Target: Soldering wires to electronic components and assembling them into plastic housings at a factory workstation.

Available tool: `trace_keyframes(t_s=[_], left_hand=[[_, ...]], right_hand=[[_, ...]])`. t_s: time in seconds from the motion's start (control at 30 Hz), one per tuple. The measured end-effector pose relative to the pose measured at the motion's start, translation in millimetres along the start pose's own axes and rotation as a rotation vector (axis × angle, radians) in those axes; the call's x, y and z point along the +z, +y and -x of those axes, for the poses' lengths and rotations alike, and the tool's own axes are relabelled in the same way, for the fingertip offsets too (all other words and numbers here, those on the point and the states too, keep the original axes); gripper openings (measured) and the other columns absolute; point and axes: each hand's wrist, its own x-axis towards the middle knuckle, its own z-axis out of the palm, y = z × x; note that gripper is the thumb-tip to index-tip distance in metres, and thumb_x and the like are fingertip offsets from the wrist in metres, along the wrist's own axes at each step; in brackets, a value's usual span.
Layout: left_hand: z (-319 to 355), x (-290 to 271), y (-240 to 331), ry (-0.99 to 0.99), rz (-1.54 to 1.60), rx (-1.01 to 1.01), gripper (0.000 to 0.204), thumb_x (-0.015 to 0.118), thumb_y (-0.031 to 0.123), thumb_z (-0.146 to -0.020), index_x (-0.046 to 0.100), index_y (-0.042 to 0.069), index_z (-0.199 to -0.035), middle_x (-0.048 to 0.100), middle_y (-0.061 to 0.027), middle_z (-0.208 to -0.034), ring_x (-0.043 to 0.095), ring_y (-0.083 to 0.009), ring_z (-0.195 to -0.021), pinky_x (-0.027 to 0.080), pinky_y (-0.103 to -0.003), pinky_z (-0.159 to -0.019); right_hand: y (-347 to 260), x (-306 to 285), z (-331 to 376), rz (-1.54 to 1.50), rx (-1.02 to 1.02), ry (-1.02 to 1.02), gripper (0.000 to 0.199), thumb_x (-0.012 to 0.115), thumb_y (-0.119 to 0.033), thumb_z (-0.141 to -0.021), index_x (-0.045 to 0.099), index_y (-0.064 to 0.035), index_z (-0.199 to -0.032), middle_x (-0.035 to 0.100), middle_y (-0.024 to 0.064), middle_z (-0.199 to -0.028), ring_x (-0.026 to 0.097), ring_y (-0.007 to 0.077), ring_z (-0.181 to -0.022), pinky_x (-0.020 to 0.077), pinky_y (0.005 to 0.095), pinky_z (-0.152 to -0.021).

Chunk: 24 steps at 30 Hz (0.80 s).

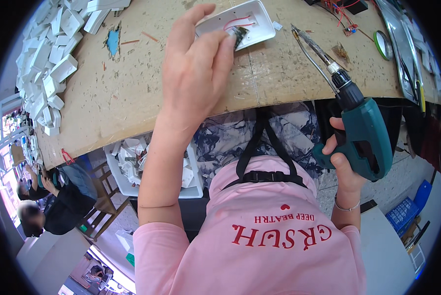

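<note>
Centrally, left hand [197, 64] pinching white housing [240, 22] near table edge [259, 101], right hand [342, 162] gripping teal drill [365, 135]

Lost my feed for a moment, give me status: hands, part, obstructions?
Left hand pinching small dark component in white housing. Right hand gripping green soldering gun, tip above bench. Nothing between.

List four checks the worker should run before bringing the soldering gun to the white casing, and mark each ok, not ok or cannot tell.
1. Right hand grips the green soldering gun firmly: ok.
2. Gun tip is apart from the fingers: ok, it points at bare table.
3. Left hand steadies the small part in the white casing: ok.
4. Red wires lie inside the casing: ok.
5. Tip is hot: cannot tell.
</note>
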Motion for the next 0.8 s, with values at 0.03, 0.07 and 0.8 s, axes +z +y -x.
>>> trace_keyframes(t_s=[0.03, 0.07, 0.8], left_hand=[[-0.2, 1.4, -1.4, 0.001, -0.006, -0.002, 0.01, 0.061, 0.005, -0.08, 0.061, -0.002, -0.086, 0.057, -0.0182, -0.109, 0.056, -0.0301, -0.101, 0.047, -0.035, -0.08], [-2.4, 5.1, -1.7, -0.021, -0.047, -0.059, 0.009, 0.061, 0.006, -0.08, 0.061, -0.003, -0.085, 0.057, -0.0181, -0.11, 0.056, -0.029, -0.1, 0.047, -0.034, -0.078], [13.7, 5.8, 27.7, -0.006, 0.23, -0.387, 0.013, 0.055, 0.006, -0.073, 0.055, -0.005, -0.079, 0.052, -0.0248, -0.082, 0.059, -0.0376, -0.071, 0.05, -0.044, -0.059]], right_hand=[[0.4, 1.2, -0.6, 0.007, -0.003, -0.002, 0.063, 0.073, -0.032, -0.074, 0.049, 0.007, -0.117, 0.058, 0.0156, -0.107, 0.057, 0.0121, -0.067, 0.045, 0.0241, -0.061], [2.3, -2.0, -1.3, 0.005, -0.005, -0.001, 0.063, 0.073, -0.032, -0.074, 0.049, 0.007, -0.117, 0.058, 0.0156, -0.107, 0.057, 0.0121, -0.067, 0.045, 0.0241, -0.061], [6.9, -70.2, 0.1, -0.192, -0.262, -0.26, 0.073, 0.064, -0.028, -0.082, 0.025, 0.0056, -0.135, 0.044, 0.0146, -0.132, 0.047, 0.0131, -0.072, 0.0382, 0.0263, -0.063]])
